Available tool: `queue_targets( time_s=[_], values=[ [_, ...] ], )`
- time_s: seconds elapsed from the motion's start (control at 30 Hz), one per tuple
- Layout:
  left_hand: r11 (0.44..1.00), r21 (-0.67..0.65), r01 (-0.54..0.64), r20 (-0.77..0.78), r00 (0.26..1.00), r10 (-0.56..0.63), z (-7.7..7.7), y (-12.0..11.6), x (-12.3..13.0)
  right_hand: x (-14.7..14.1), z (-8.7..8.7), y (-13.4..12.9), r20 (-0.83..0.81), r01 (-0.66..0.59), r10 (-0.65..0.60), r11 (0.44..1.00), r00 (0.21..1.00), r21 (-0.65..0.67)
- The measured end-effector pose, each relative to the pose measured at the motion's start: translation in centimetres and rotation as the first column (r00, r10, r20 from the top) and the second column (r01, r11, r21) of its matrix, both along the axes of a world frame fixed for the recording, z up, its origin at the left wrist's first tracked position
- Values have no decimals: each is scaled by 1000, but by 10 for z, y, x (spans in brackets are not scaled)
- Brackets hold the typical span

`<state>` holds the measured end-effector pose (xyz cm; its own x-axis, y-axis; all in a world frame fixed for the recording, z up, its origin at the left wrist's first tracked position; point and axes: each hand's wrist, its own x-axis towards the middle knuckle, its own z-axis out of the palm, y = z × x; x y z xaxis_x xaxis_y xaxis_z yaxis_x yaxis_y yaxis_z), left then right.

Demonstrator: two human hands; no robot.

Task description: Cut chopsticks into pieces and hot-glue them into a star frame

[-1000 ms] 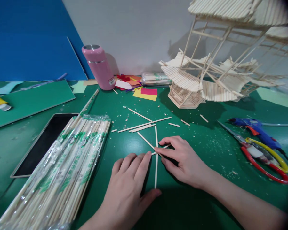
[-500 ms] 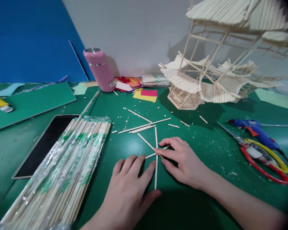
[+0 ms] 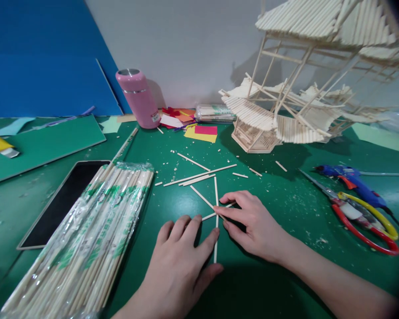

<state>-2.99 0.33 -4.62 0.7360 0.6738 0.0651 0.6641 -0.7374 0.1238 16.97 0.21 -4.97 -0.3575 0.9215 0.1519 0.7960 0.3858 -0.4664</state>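
Observation:
Thin wooden sticks cross like a star on the green table in the head view. An upright-lying stick (image 3: 216,190) passes through the crossing, and a slanted stick (image 3: 201,196) meets it from the upper left. My left hand (image 3: 177,252) lies palm down with fingers spread, its index fingertip touching the upright-lying stick's lower part. My right hand (image 3: 252,223) has its index fingertip on the crossing. Its thumb and index finger close around the slanted stick's lower end. Fingers partly cover the other crossing sticks.
Loose sticks (image 3: 199,175) lie beyond my hands. At left, bagged sticks (image 3: 96,235) overlap a dark tablet-like slab (image 3: 63,199). Scissors (image 3: 365,217) and a blue glue gun (image 3: 355,179) lie at right. A stick-built model (image 3: 259,108) and pink flask (image 3: 139,99) stand behind.
My left index fingertip has shifted slightly right, onto the upright-lying stick. My right hand and the crossed sticks stay nearly where they were; the camera view has moved a little.

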Motion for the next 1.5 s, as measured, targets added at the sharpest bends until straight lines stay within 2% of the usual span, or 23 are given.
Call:
queue_targets(
  time_s=[0.13, 0.23, 0.4, 0.6, 0.73, 0.87, 1.03, 1.27, 1.5],
  values=[
    [1000, -1, 4, -10, 1000, -4, 0, 0, 1, 0, -1, -1, -19, -5, 5, 1000, 1000, -19],
    [1000, -5, -2, -12, 1000, 2, -2, 0, 0, 1, 0, -3, -113, 10, -14, 999, 993, -35],
    [999, -41, -31, -3, 1000, 31, -2, -2, -1, 9, 0, -2, -346, 136, -132, 991, 929, -13],
    [997, -65, -44, -17, 999, 43, -1, -3, 0, 19, -5, 3, -420, 247, -222, 969, 880, 7],
    [996, -70, -55, -3, 999, 55, -3, -1, 0, 15, -5, 3, -360, 211, -191, 977, 913, 15],
    [995, -77, -70, 11, 997, 71, -4, -1, -1, 8, -4, 2, -242, 94, -83, 995, 967, 33],
    [993, -94, -71, 13, 997, 72, -5, -2, -1, 5, -4, 1, -161, -10, 15, 999, 987, 36],
    [992, -105, -75, 12, 997, 76, -6, -1, -1, 7, -8, 1, -165, -28, 35, 999, 986, 44],
    [990, -116, -79, -6, 997, 79, -4, -2, 0, 3, -4, 1, -133, 30, -29, 1000, 991, 5]
  ],
)
